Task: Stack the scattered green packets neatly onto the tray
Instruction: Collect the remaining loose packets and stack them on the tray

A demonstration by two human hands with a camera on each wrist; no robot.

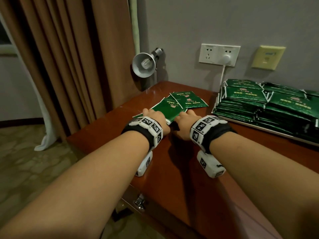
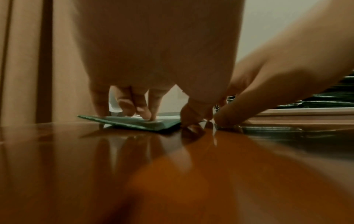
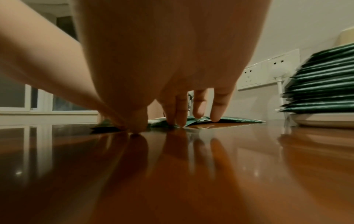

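Note:
Several loose green packets (image 1: 189, 100) lie overlapping on the red-brown table (image 1: 172, 161). My left hand (image 1: 153, 116) lies over the nearest packet (image 2: 134, 122); its bent fingertips (image 2: 151, 118) press on top and the thumb sits against the packet's near corner. My right hand (image 1: 185, 118) is beside it, with straight fingers (image 3: 216, 112) touching the edges of the packets (image 3: 239, 119) and the thumb tip on the table. At the right, a white tray (image 1: 276, 133) carries tall stacks of green packets (image 1: 259, 102).
A metal clamp lamp (image 1: 144, 65) stands at the table's back left corner. Wall sockets (image 1: 218, 54) with a plugged white cable are behind the tray. A brown curtain (image 1: 69, 57) hangs at the left, past the table edge. Bare tabletop lies in front of my wrists.

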